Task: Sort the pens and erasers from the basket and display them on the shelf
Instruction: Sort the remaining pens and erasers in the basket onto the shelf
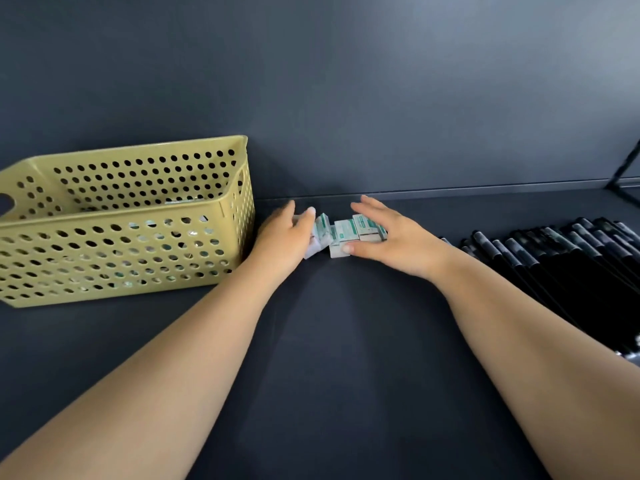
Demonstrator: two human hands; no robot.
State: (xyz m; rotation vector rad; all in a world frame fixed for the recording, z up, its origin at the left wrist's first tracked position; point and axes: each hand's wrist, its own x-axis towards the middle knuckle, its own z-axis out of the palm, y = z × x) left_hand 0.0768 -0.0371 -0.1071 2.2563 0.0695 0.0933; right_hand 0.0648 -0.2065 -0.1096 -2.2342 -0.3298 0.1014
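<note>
While left hand [284, 233] apparently grips erasers [346, 233], right hand [388, 237] fingers [369, 206] spread over them.

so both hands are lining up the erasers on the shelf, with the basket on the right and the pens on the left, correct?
Not quite: the sides are swapped. The head view shows the yellow basket on the left and the black pens on the right. Both the left hand and right hand are at the erasers on the shelf.
</note>
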